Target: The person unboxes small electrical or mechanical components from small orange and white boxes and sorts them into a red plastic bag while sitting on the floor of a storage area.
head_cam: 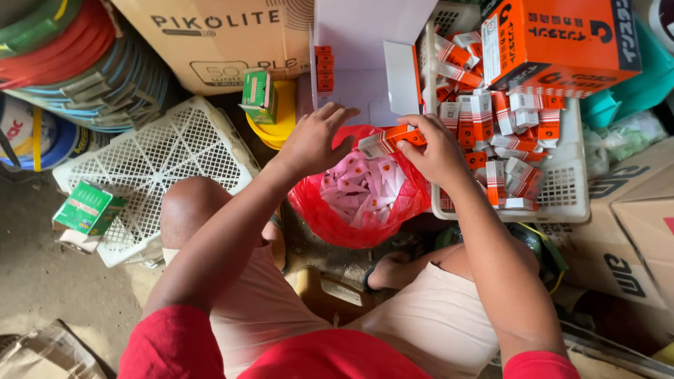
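1. I hold a small orange-and-white carton [385,140] between both hands, just above the open mouth of a red plastic bag [330,217].
2. The carton is a slim, oblong box, orange along most of its length with a white end panel turned toward my left hand; it lies roughly level, tilted slightly down to the left.
3. My right hand [434,149] grips the orange end, fingers curled closely around it, thumb underneath (the fingertips hide that end of the box).
4. My left hand [314,140] sits at the white end; its fingers are loosely spread, the tips near or touching the flap, though I cannot tell whether they actually pinch it.
5. The red bag sits between my knees and is full of small white sachets [358,186] with orange marks.
6. To my right, a white plastic basket [572,189] holds a jumble of cartons of the same orange-and-white kind, some upright, some lying flat.
7. A larger orange box [562,42] rests on the far edge of that basket.
8. To my left, an overturned white lattice crate [168,154] carries a green box [89,208] at its near corner (another green box [258,93] stands further back on something yellow).
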